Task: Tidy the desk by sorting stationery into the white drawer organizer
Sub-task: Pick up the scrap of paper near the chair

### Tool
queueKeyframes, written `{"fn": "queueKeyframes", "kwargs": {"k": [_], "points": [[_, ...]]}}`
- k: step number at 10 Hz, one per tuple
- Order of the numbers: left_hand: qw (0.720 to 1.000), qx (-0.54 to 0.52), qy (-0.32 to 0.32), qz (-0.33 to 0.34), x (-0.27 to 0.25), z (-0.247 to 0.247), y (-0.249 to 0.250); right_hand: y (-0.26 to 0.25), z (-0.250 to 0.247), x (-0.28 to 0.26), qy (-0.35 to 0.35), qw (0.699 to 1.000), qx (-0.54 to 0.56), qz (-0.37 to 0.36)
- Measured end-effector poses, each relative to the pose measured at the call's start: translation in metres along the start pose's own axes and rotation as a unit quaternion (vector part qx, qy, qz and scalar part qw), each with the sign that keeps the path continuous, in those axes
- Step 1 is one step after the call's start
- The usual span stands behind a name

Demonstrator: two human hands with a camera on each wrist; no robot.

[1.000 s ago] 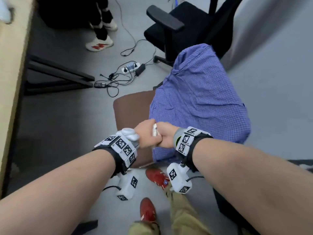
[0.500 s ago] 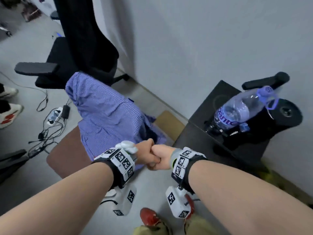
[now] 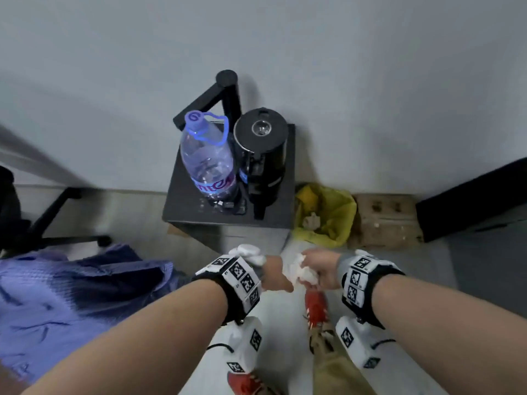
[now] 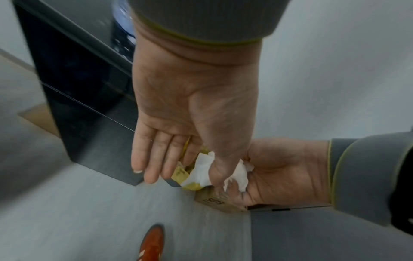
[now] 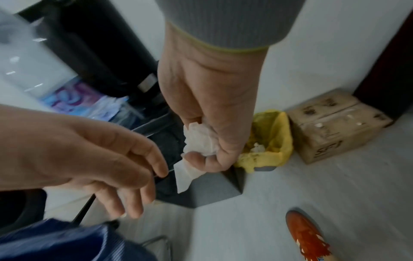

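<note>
No desk, stationery or white drawer organizer shows in any view. My right hand (image 3: 316, 269) grips a crumpled white tissue (image 3: 299, 270) in its curled fingers, seen closer in the right wrist view as the tissue (image 5: 198, 139) in the right hand (image 5: 208, 155). It hangs above the floor, just short of a small bin with a yellow bag (image 3: 328, 215). My left hand (image 3: 275, 276) is beside it with straight, relaxed fingers (image 4: 154, 155) and holds nothing. In the right wrist view the left hand (image 5: 100, 159) is a little apart from the tissue.
A black cabinet (image 3: 182, 206) by the wall carries a water bottle (image 3: 206, 161) and a black kettle (image 3: 262, 155). Right of the bin sits a cardboard box (image 3: 385, 220). A blue shirt (image 3: 57, 295) lies at the left by an office chair base (image 3: 57, 212). My red shoes (image 3: 313, 309) are below.
The view has swung right from the shirt-draped chair to the cabinet and bin. My two hands, pressed together before, have parted, and the tissue now shows in the right hand.
</note>
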State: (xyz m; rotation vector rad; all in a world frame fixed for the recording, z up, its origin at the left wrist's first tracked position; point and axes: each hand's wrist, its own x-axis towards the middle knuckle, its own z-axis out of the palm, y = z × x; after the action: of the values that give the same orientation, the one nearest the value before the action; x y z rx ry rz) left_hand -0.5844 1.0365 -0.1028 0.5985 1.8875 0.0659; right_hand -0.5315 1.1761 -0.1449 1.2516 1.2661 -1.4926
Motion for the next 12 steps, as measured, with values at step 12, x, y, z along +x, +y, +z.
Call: {"fn": "queueKeyframes", "kwargs": {"k": [12], "points": [[0.496,0.073,0.817,-0.286,0.495,-0.01,0.125,-0.065,-0.253,0.33,0.06,0.979,0.161,-0.11]]}}
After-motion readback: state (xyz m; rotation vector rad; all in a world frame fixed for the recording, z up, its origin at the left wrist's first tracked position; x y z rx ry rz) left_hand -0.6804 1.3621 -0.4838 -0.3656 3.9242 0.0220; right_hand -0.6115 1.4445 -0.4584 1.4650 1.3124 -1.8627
